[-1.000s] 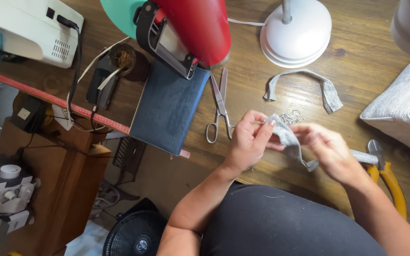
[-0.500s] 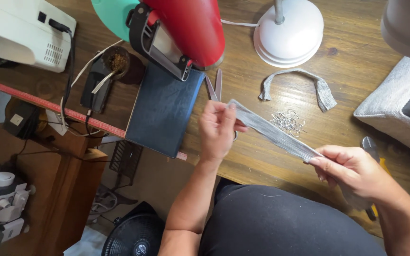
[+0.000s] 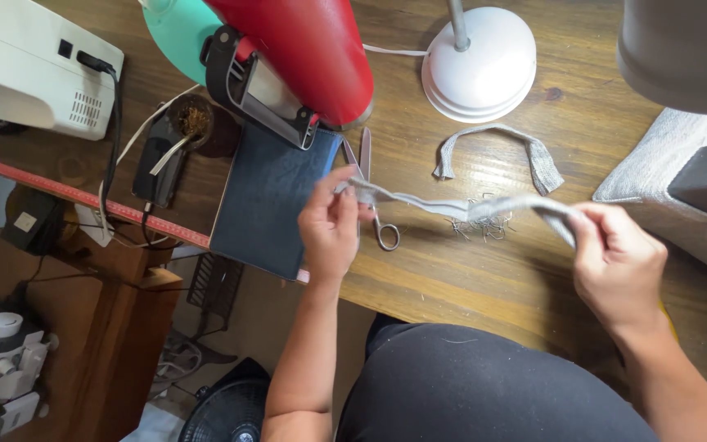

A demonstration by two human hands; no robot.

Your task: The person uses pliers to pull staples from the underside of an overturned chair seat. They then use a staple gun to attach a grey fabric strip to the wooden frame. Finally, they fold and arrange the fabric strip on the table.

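Both hands have drawn farther apart, pulling the strip (image 3: 452, 205) out straighter than half a second ago.

Left hand (image 3: 330, 233) pinches one end with fingers closed on it, above the scissors (image 3: 374, 192); right hand (image 3: 619, 262) is closed on the other end at the right. Strip's long axis runs left to right, held just above the table (image 3: 468, 286) and the small pile of pins (image 3: 480, 225). A second strip (image 3: 497, 147) lies farther away, near the lamp base (image 3: 478, 65).

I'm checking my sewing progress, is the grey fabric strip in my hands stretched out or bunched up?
Stretched out: the grey fabric strip runs nearly taut between the left hand and the right hand, above the wooden table.
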